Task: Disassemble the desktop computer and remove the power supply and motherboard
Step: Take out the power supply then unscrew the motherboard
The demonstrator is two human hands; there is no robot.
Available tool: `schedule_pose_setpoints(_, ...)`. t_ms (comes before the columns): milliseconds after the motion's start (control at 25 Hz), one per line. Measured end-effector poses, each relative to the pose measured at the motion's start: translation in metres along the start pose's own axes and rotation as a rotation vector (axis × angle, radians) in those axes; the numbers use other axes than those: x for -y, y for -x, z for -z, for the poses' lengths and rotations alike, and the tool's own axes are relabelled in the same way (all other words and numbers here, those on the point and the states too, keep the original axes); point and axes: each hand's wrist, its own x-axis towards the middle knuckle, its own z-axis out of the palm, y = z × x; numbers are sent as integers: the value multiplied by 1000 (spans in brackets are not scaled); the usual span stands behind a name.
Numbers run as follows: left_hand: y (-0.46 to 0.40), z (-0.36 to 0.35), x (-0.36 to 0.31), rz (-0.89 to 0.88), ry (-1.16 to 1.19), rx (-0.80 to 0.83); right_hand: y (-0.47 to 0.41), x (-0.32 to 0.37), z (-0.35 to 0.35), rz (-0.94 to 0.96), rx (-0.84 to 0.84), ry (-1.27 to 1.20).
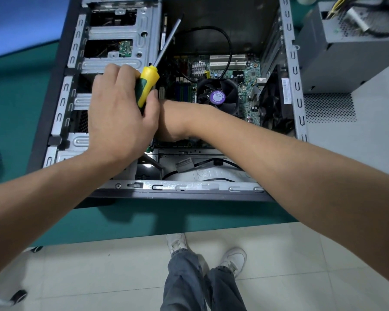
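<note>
PSU (350, 48) already out; left hand (119, 113) grips screwdriver (147, 86) parked clear, right hand (169, 122) reaches under it toward motherboard (245, 86) — fingers hidden, can't tell.

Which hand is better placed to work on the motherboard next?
Right, probably. The right hand is already down inside the case at the motherboard, its fingers hidden. The left hand grips the screwdriver, tip pointing away.

Matt grey metal case (292, 70), glossy yellow-green plastic screwdriver handle (147, 86), smooth green tabletop (20, 104).
</note>
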Motion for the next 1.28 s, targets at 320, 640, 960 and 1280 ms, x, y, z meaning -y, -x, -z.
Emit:
schedule_pose_setpoints(320,-1,0,0,5,-2,0,-2,-3,1,-22,-38,41)
schedule_pose_setpoints(640,0,0,0,7,-5,1,-2,-3,1,-35,-53,37)
schedule_pose_setpoints(960,0,0,0,5,-7,0,-5,-3,-1,-3,-68,46)
schedule_pose_setpoints(1280,-1,0,1,0,-2,-5,-5,-2,-1,-17,-4,1)
